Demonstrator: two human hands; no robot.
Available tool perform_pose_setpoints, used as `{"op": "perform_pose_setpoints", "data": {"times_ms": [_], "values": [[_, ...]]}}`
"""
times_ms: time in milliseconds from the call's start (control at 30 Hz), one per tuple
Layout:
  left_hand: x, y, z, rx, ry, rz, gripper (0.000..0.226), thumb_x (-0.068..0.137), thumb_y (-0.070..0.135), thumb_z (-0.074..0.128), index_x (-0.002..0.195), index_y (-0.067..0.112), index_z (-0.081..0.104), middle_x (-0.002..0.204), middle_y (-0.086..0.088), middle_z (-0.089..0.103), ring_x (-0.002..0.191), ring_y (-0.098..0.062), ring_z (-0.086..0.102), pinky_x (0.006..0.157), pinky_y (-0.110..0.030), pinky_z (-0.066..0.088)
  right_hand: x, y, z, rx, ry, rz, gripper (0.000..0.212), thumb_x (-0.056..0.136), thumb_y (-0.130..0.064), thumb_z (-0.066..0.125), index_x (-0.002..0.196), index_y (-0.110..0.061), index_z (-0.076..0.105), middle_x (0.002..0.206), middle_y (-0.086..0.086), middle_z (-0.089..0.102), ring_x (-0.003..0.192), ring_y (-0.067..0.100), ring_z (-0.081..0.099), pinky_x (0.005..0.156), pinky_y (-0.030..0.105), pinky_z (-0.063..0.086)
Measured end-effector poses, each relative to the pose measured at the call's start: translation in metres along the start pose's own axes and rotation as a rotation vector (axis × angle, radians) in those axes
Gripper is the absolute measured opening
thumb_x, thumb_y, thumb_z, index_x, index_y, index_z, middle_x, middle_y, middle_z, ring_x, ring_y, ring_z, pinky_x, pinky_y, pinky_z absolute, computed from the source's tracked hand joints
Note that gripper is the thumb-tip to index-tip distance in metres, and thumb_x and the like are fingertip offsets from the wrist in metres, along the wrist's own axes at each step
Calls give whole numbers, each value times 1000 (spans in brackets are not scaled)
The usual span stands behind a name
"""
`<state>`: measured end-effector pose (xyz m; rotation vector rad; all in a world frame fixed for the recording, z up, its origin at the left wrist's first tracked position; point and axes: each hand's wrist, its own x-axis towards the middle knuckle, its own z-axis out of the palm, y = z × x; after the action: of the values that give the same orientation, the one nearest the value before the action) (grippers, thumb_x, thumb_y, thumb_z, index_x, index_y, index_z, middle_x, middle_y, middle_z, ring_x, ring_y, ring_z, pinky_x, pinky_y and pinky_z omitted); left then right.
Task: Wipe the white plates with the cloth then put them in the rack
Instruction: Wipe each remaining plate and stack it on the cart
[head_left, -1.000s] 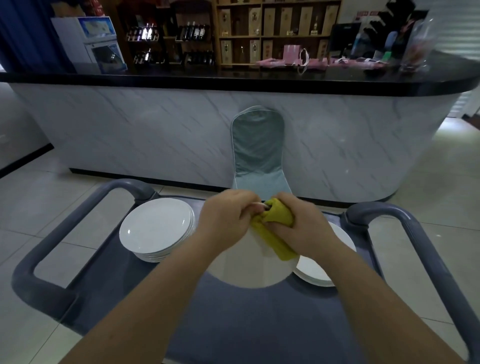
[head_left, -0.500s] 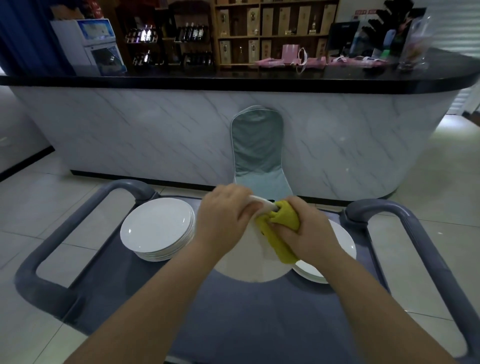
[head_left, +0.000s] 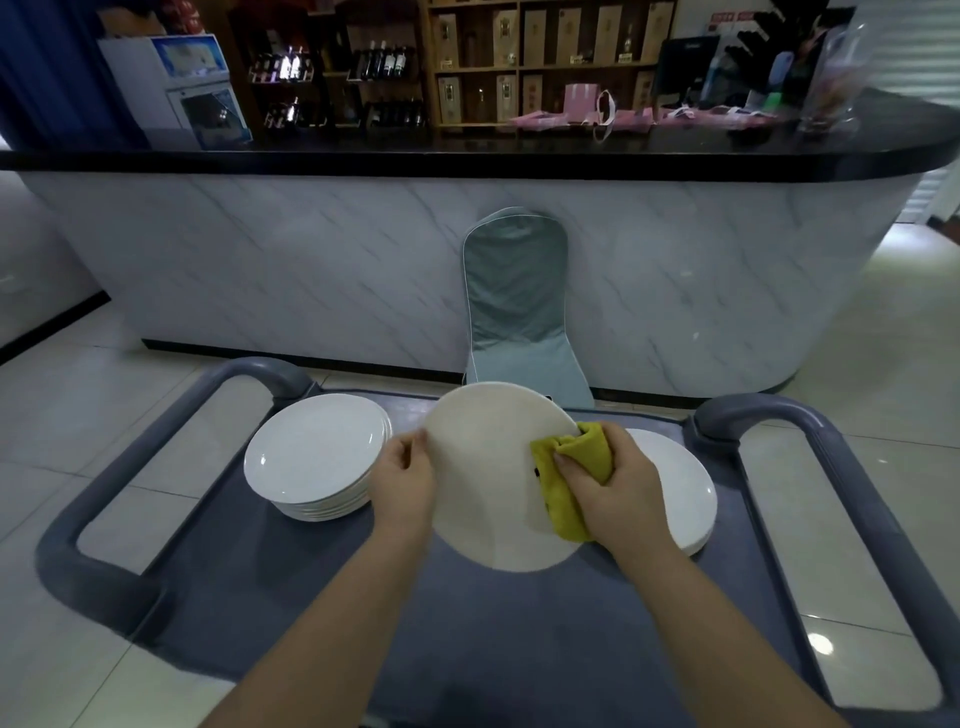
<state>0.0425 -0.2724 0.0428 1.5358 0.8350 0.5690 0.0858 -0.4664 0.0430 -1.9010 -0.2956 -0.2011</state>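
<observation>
I hold a white plate (head_left: 485, 473) tilted up over the middle of a grey cart (head_left: 467, 639). My left hand (head_left: 405, 480) grips its left rim. My right hand (head_left: 613, 491) presses a folded yellow cloth (head_left: 569, 475) against the plate's right edge. A stack of white plates (head_left: 319, 454) sits on the cart to the left. More white plates (head_left: 675, 486) lie on the cart to the right, partly hidden behind my right hand. No rack shows in this view.
The cart has thick grey handles on the left (head_left: 156, 447) and the right (head_left: 841, 467). A teal chair (head_left: 517, 306) stands just beyond it against a marble-fronted bar counter (head_left: 322, 260). Shelves with bottles (head_left: 379, 62) are behind the counter. Tiled floor surrounds the cart.
The plate has tipped up from lying nearly flat, so its face is toward me. My left hand slid from the top rim to the left rim, and the cloth moved to the right edge.
</observation>
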Motion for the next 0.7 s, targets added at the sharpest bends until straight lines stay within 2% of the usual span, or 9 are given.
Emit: {"op": "perform_pose_setpoints", "data": {"times_ms": [67, 133, 200, 333, 400, 467, 533, 600, 700], "values": [[1, -4, -1, -188, -46, -189, 26, 99, 27, 52, 91, 3, 61, 76, 0, 54, 73, -14, 48, 65, -24, 42, -3, 3, 6, -201, 36, -163, 16, 81, -42, 65, 93, -33, 60, 78, -12, 65, 70, 10, 57, 60, 31, 44], [-7, 6, 3, -436, -234, -426, 25, 96, 32, 57, 92, 8, 62, 85, -6, 63, 77, -16, 60, 70, -26, 49, -4, 6, 15, -432, 60, -462, 23, 86, -39, 63, 98, -20, 65, 81, -4, 66, 68, 22, 58, 56, 34, 44], [-15, 17, 10, -481, -419, -512, 27, 91, 34, 64, 96, 8, 63, 93, -11, 69, 84, -20, 68, 72, -30, 56, -3, 7, 23, -580, 51, -728, 24, 85, -29, 68, 100, -10, 69, 87, 5, 68, 66, 28, 61, 55, 35, 48], [-12, 31, 9, -492, -309, -618, 14, 96, 13, 57, 100, -1, 57, 81, -18, 64, 73, -28, 64, 68, -39, 54, -3, 7, 28, -660, 18, -949, 28, 83, -22, 69, 106, -7, 69, 98, 10, 70, 71, 31, 63, 61, 35, 49], [-8, 31, 2, -555, -300, -674, 16, 98, 4, 49, 110, -5, 54, 85, -21, 62, 76, -32, 62, 75, -43, 51, -4, 9, 27, -651, -17, -1003, 30, 85, -23, 66, 112, -10, 65, 104, 9, 69, 77, 31, 62, 67, 36, 49], [-9, 24, -5, -605, -319, -667, 20, 99, 3, 46, 117, -3, 53, 89, -20, 64, 80, -31, 63, 70, -43, 53, -4, 15, 20, -621, -97, -1032, 35, 85, -26, 67, 118, -13, 61, 113, 8, 67, 90, 28, 61, 79, 37, 48], [-11, 16, -14, -660, -354, -598, 22, 100, 3, 44, 119, 3, 54, 96, -15, 67, 85, -26, 65, 63, -40, 60, -8, 25, 10, -496, -194, -952, 39, 86, -28, 65, 123, -18, 58, 119, 4, 64, 101, 23, 58, 88, 36, 47], [-13, 8, -26, -682, -412, -492, 24, 100, 2, 41, 117, 12, 56, 105, -9, 69, 90, -22, 67, 65, -38, 61, -15, 28, 3, -209, -247, -644, 38, 86, -31, 67, 122, -26, 58, 119, -7, 64, 105, 14, 60, 88, 33, 48], [-21, -2, -38, -706, -499, -452, 29, 98, 1, 43, 120, 13, 57, 112, -6, 71, 92, -20, 70, 72, -37, 61, -1, 14, 1, 156, -50, -132, 32, 80, -45, 70, 110, -42, 61, 107, -19, 66, 100, 5, 63, 79, 12, 46]]}}
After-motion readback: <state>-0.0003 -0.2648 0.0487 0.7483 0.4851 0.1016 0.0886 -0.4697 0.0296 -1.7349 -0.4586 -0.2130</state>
